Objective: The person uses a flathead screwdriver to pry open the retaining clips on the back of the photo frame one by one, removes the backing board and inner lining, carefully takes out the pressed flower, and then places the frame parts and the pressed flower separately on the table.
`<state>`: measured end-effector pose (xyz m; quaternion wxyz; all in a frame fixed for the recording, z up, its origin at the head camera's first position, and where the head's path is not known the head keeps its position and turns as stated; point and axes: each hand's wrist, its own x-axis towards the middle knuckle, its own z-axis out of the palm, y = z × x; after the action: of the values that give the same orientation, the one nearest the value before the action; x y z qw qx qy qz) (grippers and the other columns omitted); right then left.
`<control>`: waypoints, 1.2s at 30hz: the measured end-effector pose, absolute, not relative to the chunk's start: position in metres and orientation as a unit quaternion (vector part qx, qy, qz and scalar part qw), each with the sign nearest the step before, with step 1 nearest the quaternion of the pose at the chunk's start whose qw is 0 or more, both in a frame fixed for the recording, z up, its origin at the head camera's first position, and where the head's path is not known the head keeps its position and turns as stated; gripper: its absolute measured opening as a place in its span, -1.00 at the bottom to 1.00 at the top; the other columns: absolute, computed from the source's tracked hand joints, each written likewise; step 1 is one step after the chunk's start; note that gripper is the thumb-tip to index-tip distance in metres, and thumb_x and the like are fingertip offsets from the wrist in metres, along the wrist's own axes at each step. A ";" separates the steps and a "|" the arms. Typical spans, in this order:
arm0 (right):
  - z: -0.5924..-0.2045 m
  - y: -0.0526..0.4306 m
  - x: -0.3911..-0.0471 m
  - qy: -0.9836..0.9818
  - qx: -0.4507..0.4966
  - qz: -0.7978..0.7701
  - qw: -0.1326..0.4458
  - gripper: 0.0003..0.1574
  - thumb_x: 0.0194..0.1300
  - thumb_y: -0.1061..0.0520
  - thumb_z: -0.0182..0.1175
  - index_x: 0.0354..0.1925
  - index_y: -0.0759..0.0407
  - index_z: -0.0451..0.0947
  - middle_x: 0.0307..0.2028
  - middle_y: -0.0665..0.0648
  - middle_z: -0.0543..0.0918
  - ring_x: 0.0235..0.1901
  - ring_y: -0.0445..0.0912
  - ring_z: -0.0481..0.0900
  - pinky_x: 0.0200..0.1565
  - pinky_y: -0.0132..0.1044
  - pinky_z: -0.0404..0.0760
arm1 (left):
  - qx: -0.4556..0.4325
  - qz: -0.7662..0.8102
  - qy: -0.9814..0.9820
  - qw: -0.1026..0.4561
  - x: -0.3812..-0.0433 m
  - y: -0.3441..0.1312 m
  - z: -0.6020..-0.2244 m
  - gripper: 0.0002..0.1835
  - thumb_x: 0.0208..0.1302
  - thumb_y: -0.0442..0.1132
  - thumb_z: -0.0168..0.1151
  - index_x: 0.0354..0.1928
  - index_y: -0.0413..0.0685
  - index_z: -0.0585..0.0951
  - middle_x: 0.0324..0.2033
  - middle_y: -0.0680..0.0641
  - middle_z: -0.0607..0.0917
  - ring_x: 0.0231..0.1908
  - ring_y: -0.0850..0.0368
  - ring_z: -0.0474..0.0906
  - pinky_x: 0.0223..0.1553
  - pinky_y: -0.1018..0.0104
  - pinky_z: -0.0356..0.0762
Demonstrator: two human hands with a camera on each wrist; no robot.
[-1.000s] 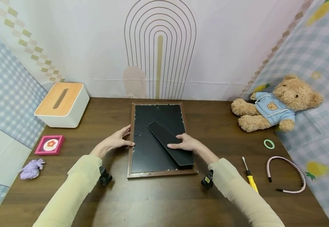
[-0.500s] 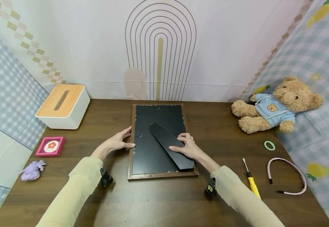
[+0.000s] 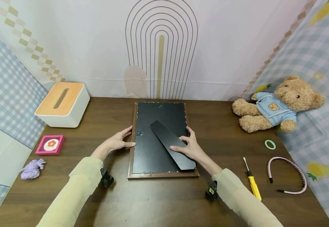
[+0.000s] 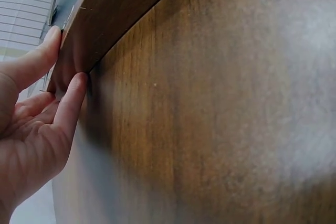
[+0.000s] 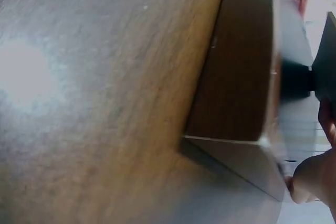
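A picture frame (image 3: 164, 175) with a brown wooden rim lies back side up on the table. On its black backing, a black easel stand (image 3: 170, 142) slants from upper left to lower right. My left hand (image 3: 114, 143) grips the frame's left rim, thumb on top and fingers along the side, as the left wrist view (image 4: 39, 124) also shows. My right hand (image 3: 191, 146) lays its thumb on the stand while its fingers reach the frame's right side. In the right wrist view the stand (image 5: 326, 61) rises at an angle from the backing. The frame's front is hidden.
At left stand a tissue box (image 3: 62, 104), a pink square case (image 3: 50, 145) and a lilac yarn bundle (image 3: 32, 168). At right lie a teddy bear (image 3: 278, 104), a green ring (image 3: 270, 144), a yellow-handled screwdriver (image 3: 253, 186) and a headband (image 3: 297, 170). Behind hangs a patterned curtain (image 3: 96, 47).
My right hand has spread its fingers from the stand to the frame's right side, thumb staying on the stand. The stand has dropped closer to the backing. The frame's far end has shifted slightly right.
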<state>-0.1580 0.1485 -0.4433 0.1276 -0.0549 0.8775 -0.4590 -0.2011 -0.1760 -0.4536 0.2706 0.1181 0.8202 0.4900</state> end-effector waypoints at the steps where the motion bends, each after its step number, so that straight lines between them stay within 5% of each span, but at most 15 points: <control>1: -0.442 0.149 -0.158 0.876 -0.052 -0.463 0.129 -0.39 0.03 -0.07 0.38 -0.06 0.29 0.53 0.47 0.16 -0.27 0.46 0.19 -0.31 0.32 0.25 0.08 | 0.120 0.490 0.820 0.271 -0.201 -0.176 -0.454 -0.04 0.19 -0.28 0.25 0.44 -0.24 -0.17 0.37 -0.45 0.03 0.41 -0.29 -0.11 0.40 -0.13 -0.17; 17: -0.450 0.155 -0.162 0.864 -0.084 -0.486 0.101 -0.61 0.00 0.01 0.40 -0.30 0.24 0.57 0.48 0.13 -0.18 0.45 0.17 -0.22 0.30 0.27 0.09 | 0.124 0.529 0.781 0.306 -0.202 -0.177 -0.453 -0.07 0.25 -0.36 0.16 0.44 -0.21 -0.26 0.41 -0.40 -0.10 0.43 -0.25 -0.29 0.41 -0.12 -0.28; 27: -0.430 0.153 -0.165 0.844 -0.166 -0.509 -0.012 -0.76 -0.07 0.14 0.45 -0.46 0.15 0.55 0.46 0.08 -0.23 0.46 0.12 -0.34 0.33 0.31 -0.11 | 0.130 0.551 0.774 0.284 -0.201 -0.179 -0.452 -0.08 0.19 -0.48 0.12 0.43 -0.31 -0.25 0.40 -0.43 -0.10 0.42 -0.29 -0.23 0.41 -0.11 -0.24; 36: -0.447 0.174 -0.160 0.884 -0.040 -0.463 0.044 -0.57 -0.08 0.01 0.47 -0.34 0.27 0.58 0.45 0.18 -0.10 0.44 0.19 -0.15 0.31 0.23 0.13 | 0.098 0.533 0.780 0.312 -0.198 -0.175 -0.452 -0.06 0.25 -0.35 0.16 0.45 -0.20 -0.26 0.42 -0.38 -0.10 0.43 -0.25 -0.23 0.41 -0.12 -0.17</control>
<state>-0.1602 0.1741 -0.4474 0.0441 -0.0398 0.8845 -0.4628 -0.1984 -0.1748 -0.4517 0.3121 0.0980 0.7801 0.5334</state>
